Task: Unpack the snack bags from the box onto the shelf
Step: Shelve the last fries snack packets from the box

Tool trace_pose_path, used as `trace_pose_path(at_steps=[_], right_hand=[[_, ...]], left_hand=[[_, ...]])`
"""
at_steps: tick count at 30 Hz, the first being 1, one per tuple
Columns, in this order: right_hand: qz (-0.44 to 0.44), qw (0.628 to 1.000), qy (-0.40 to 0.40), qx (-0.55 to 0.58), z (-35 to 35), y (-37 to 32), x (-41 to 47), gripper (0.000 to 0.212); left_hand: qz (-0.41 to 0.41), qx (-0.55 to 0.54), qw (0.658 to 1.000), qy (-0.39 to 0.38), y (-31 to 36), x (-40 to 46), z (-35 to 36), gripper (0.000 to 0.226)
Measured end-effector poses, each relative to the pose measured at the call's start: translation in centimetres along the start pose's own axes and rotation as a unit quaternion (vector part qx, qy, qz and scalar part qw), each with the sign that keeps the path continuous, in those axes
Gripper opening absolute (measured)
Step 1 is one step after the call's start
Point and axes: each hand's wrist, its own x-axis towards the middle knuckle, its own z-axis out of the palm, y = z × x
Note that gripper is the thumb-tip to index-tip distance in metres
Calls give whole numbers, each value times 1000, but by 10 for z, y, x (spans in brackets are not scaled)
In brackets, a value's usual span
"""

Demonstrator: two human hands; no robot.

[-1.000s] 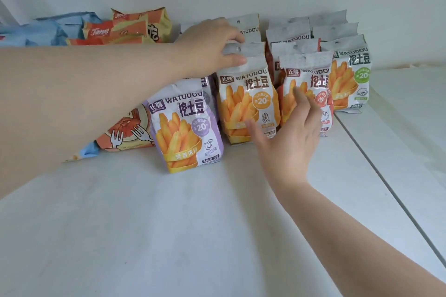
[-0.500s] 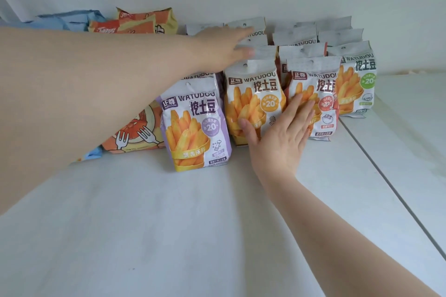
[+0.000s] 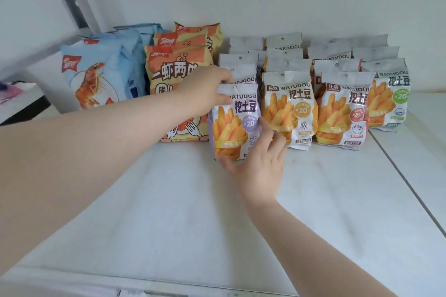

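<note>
A purple WATUDOU fries bag [image 3: 229, 125] stands upright on the white shelf [image 3: 169, 212], at the left end of the front row. My left hand [image 3: 205, 89] pinches its white top edge. My right hand [image 3: 258, 164] holds its lower right corner, thumb under the bottom and fingers on the side. Next to it stand a yellow WATUDOU bag [image 3: 288, 108], a red one [image 3: 342, 108] and a green one [image 3: 388, 96], with several more rows behind them. The box is not in view.
Orange shrimp-cracker bags [image 3: 178, 65] and blue shrimp-cracker bags [image 3: 101, 72] stand at the back left. A seam in the shelf [image 3: 407, 188] runs along the right side. White wall rises behind the bags. A dark surface lies at the far left.
My left hand moved off the yellow bag's top onto the purple bag's top edge. My right hand shifted left from the yellow and red bags and took the purple bag's lower corner.
</note>
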Motion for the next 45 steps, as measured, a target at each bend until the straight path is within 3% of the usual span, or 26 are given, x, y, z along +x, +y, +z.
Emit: trace_pose_path(at_steps=[5,8,10,12,17,22,25,32,35,38,42,45], right_hand=[[5,997,25,-79,15,7,24,109],[-19,995,42,-87,17,12,25,108],[-31,995,32,-84,16,14,25,108],[-44,997,14,-69,12,17,25,108],[-132,990,47,18,-23,33,40,85],[-171,975,-16,-141,-35,41,83,98],[-182,958,-36,-218,-27,46,90,97],[-204,950,-34,-235,-28,50,89,87],[-224,958,-14,-181,-38,40,100,79],[-264,956,-14,-126,-45,11,141,65],[-252,943,-144,-162,-21,-50,219,55],[-232,885,-260,-307,13,-61,246,55]], left_hand=[[32,-45,997,58,-1,-1,5,27],[68,-36,995,65,-3,-12,13,61],[102,20,994,20,-3,-16,18,94],[110,67,992,-3,-6,-16,19,112],[131,129,982,39,-10,-16,15,125],[143,277,948,69,-8,-30,35,136],[112,325,935,85,-4,-26,50,136],[135,337,928,85,-5,-27,53,125],[148,304,936,97,-3,-25,50,118],[118,233,950,171,9,-26,56,101],[24,181,957,227,22,-19,83,84],[21,150,959,238,19,-11,95,83]])
